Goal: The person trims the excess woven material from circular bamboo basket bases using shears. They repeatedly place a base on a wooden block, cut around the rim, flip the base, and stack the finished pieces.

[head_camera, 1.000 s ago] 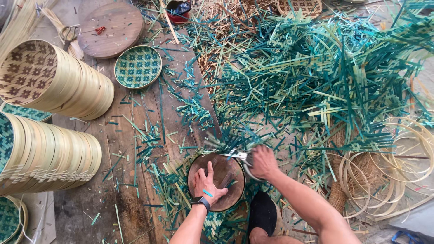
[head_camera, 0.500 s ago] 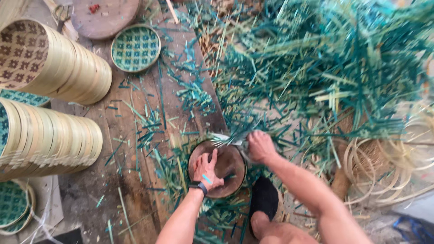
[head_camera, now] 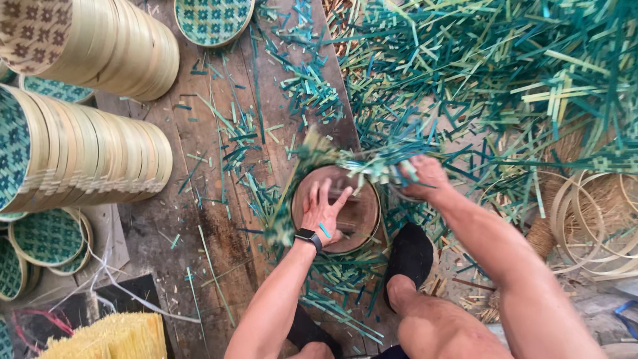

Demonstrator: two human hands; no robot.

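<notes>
The left hand [head_camera: 323,211] is laid flat, palm down, with the fingers [head_camera: 341,197] spread and pointed up and away from the body. A dark watch [head_camera: 308,238] is worn on the left wrist, and the bare left forearm is stretched forward from the lower edge of the view. The right hand [head_camera: 423,177] is closed in a fist, knuckles up, slightly blurred. The bare right arm is extended from the lower right, bent slightly at the wrist. Both hands are held near each other, apart.
</notes>
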